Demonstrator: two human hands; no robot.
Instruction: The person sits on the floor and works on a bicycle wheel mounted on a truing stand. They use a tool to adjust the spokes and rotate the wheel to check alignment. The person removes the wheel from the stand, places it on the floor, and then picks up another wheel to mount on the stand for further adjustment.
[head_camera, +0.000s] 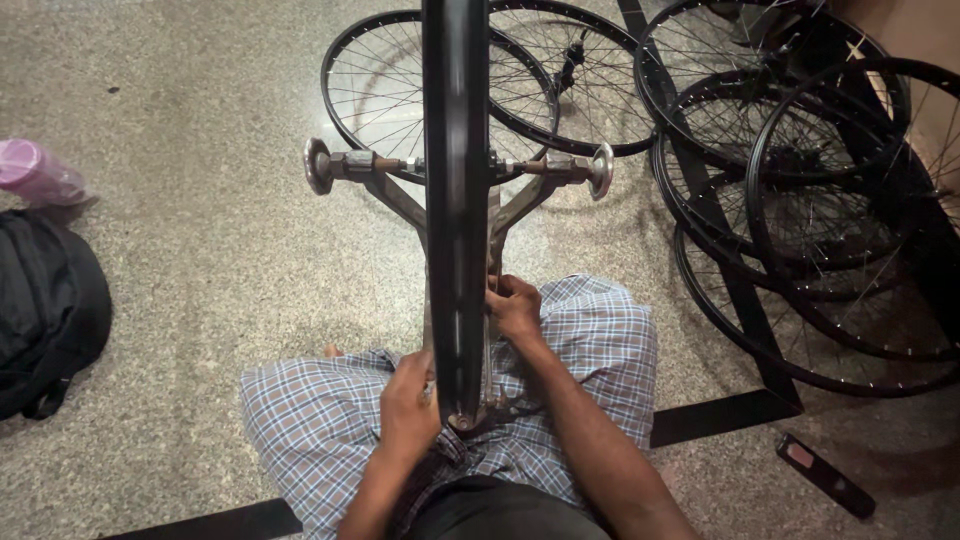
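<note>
A black bicycle wheel (456, 150) stands upright in a metal truing stand (520, 205), seen edge-on, its rim running from the top of the view down to my lap. My left hand (408, 400) grips the rim near its lower end on the left side. My right hand (514, 305) is closed on the right side of the wheel, at the spokes beside the stand's arm; what its fingers pinch is hidden. The stand's axle ends in two round knobs (318, 165), one on each side. I sit with a checked cloth over my legs.
Several black spoked wheels (800, 200) lie stacked on the floor at the right and behind the stand. A black backpack (45, 310) and a pink bottle (35, 172) are at the left. A dark flat phone-like object (825, 474) lies lower right. Speckled stone floor.
</note>
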